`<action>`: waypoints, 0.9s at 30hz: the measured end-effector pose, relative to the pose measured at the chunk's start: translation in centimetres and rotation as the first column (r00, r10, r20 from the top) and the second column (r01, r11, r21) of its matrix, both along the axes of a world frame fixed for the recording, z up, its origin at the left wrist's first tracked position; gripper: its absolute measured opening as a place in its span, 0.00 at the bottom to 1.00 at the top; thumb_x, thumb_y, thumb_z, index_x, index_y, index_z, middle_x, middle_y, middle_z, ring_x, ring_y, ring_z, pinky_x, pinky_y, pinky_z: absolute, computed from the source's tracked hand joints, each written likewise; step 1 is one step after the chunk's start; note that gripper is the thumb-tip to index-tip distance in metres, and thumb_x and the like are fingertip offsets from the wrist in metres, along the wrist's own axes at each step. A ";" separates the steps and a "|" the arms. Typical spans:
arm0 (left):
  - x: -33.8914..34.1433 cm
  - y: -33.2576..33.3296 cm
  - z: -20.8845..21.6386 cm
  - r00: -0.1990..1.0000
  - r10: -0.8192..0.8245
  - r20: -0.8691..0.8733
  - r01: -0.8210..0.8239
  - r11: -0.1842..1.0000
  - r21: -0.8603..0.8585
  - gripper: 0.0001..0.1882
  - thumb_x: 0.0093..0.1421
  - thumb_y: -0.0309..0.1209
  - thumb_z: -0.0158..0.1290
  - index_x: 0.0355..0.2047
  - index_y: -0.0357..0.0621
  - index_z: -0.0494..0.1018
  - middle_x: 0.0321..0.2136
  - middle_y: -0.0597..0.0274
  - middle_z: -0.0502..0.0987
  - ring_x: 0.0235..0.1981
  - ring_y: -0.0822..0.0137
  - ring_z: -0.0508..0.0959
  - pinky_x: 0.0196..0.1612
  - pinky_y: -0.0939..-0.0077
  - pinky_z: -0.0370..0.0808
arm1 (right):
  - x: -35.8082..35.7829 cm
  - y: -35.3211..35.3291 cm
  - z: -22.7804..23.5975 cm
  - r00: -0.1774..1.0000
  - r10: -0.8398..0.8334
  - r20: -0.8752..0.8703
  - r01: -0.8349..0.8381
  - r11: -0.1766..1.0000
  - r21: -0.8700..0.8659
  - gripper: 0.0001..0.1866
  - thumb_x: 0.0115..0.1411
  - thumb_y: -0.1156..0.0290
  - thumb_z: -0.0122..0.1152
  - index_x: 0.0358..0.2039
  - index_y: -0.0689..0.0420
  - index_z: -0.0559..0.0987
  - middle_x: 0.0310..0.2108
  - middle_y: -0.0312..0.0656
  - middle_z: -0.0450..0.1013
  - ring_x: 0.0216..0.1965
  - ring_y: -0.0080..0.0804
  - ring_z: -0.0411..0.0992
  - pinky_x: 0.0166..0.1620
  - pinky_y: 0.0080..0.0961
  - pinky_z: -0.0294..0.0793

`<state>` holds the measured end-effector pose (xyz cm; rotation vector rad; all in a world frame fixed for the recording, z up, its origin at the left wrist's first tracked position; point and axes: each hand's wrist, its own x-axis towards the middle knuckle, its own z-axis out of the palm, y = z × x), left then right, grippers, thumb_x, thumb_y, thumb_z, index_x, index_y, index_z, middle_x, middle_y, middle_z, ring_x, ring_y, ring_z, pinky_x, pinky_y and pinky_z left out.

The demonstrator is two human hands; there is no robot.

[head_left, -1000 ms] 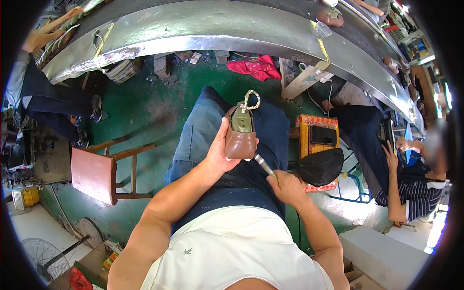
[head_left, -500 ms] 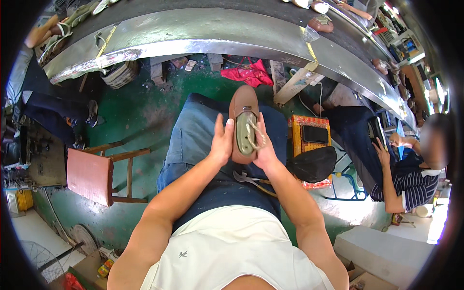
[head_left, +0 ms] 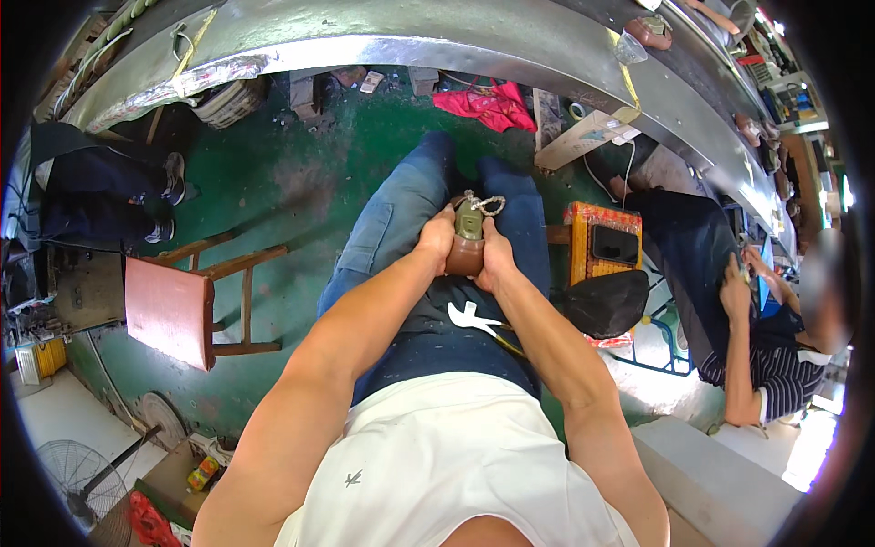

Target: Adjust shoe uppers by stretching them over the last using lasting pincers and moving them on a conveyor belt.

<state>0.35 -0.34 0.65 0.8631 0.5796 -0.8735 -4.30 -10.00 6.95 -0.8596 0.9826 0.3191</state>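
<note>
Shoe [head_left: 466, 259]: now tipped, heel toward the body
Left hand [head_left: 437, 239], right hand [head_left: 496, 257]: fingers clamped on its sides
Hammer [head_left: 468, 318]: lap's [head_left: 421, 354] near edge, unheld

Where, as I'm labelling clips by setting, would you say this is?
Probably a shoe workshop: there's a brown shoe with a green block inside, a hammer on the lap, and another brown shoe on the long metal bench.

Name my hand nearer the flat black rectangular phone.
Right. Your right hand , gripping the glossy brown shoe , is left of the phone ; your left hand , on the shoe's left side, is farther left.
</note>
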 end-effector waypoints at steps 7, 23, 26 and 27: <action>0.5 0.7 0.2 0.992 0.001 0.124 0.012 0.995 -0.101 0.24 0.77 0.46 0.34 0.63 0.49 0.68 0.53 0.55 0.76 0.48 0.59 0.80 0.51 0.58 0.79 | -0.2 -0.5 -3.2 0.986 0.010 0.164 -0.013 1.000 0.017 0.29 0.75 0.44 0.39 0.61 0.54 0.70 0.57 0.47 0.72 0.56 0.47 0.74 0.59 0.55 0.73; 0.5 4.0 18.0 0.196 -0.032 0.980 -0.091 0.995 0.051 0.37 0.69 0.22 0.48 0.75 0.43 0.46 0.74 0.50 0.48 0.73 0.58 0.55 0.70 0.61 0.59 | 0.3 -7.4 18.4 0.601 0.422 0.679 -0.400 0.894 -0.201 0.48 0.51 0.59 0.67 0.69 0.56 0.55 0.51 0.51 0.74 0.41 0.45 0.81 0.23 0.39 0.83; 3.7 4.8 15.7 0.395 -0.047 0.917 -0.041 0.997 0.068 0.29 0.71 0.23 0.48 0.70 0.40 0.54 0.65 0.51 0.67 0.65 0.63 0.68 0.67 0.66 0.64 | 6.8 -11.5 21.0 0.643 0.319 0.696 -0.307 0.940 -0.147 0.40 0.55 0.59 0.62 0.66 0.57 0.60 0.50 0.49 0.75 0.40 0.46 0.81 0.21 0.40 0.81; 4.2 5.3 14.3 0.488 -0.022 0.873 -0.022 0.999 0.038 0.26 0.71 0.23 0.48 0.68 0.39 0.58 0.60 0.52 0.73 0.62 0.63 0.72 0.65 0.68 0.66 | 9.5 -13.0 21.9 0.642 0.309 0.702 -0.282 0.946 -0.159 0.37 0.57 0.58 0.60 0.65 0.57 0.62 0.49 0.49 0.75 0.39 0.46 0.81 0.20 0.41 0.80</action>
